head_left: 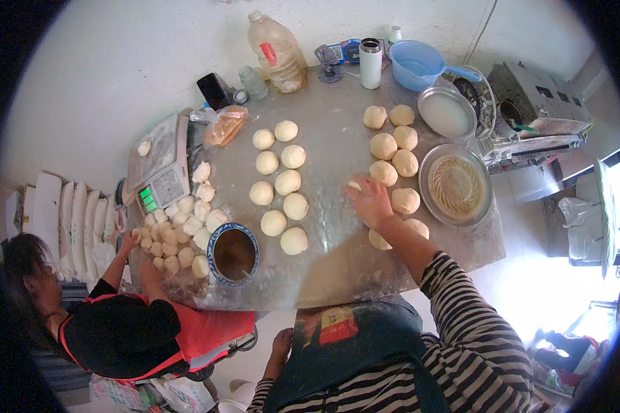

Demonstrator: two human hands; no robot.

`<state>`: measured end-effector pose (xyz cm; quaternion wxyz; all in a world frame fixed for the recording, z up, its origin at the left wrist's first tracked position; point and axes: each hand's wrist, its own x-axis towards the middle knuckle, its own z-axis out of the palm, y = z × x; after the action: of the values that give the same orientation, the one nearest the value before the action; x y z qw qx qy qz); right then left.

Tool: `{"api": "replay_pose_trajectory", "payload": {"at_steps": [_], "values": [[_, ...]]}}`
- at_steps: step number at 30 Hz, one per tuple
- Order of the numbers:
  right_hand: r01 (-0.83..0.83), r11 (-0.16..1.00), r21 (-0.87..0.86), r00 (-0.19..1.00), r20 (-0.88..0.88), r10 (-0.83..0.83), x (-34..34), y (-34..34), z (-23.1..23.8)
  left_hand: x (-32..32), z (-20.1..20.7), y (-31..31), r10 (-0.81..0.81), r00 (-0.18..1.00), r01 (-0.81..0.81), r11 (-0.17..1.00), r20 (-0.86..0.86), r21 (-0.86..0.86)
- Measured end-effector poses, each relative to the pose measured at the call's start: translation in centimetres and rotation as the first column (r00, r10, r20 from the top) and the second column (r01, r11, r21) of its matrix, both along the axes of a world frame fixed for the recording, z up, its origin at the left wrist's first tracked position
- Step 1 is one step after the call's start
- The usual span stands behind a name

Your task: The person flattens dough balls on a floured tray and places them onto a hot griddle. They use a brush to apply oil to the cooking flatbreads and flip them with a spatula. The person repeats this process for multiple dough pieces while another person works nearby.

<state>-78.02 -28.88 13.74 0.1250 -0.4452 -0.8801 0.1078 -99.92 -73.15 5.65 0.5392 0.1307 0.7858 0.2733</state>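
Observation:
My right hand (370, 202) curls over a dough ball (353, 185) in the right-hand group on the metal table (331, 265); only a pale edge of that ball shows at the fingers. Round pale dough balls (383, 173) stand in two columns around the hand. A second group of dough balls (288, 182) lies in two columns at the middle of the table. My left hand (282, 343) hangs low beside my dark apron (348, 358), off the table; its fingers are not clear enough to read.
To the left, a co-worker's hands (129, 242) handle small dough pieces (186, 257) beside a scale (160, 165) and a patterned bowl (257, 255). At the right stand a round metal pan (491, 189), a second pan (448, 113) and a blue basin (417, 65). Bottles (277, 55) line the back.

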Motion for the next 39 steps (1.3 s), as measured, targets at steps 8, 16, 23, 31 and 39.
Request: {"api": "replay_pose_trajectory", "payload": {"at_steps": [8,16,23,31,39], "values": [[0.085,0.994,-0.072,0.989,-0.113,-0.092,4.6,-1.8,0.7,-0.9,-4.7,-6.2,0.185,0.961,-0.199,0.979,0.204,0.052],[0.076,0.996,0.047,0.964,-0.258,-0.061,0.7,-4.2,0.7,-2.6,-5.4,-7.7,0.108,0.978,-0.106,0.994,0.176,-0.015],[-0.028,0.687,-0.726,0.728,-0.486,-0.483,-7.8,2.2,-6.1,-0.5,-2.8,-5.5,0.273,0.961,-0.275,0.960,0.051,0.045],[0.351,0.675,-0.650,0.728,-0.264,-0.633,-20.7,6.1,-0.7,5.2,-10.1,-17.0,-0.127,0.968,0.150,0.984,-0.214,0.097],[-0.132,0.917,-0.375,0.720,-0.672,-0.171,-19.4,4.2,0.8,6.4,-9.8,-16.8,-0.133,0.959,0.107,0.988,-0.252,-0.115]]}}
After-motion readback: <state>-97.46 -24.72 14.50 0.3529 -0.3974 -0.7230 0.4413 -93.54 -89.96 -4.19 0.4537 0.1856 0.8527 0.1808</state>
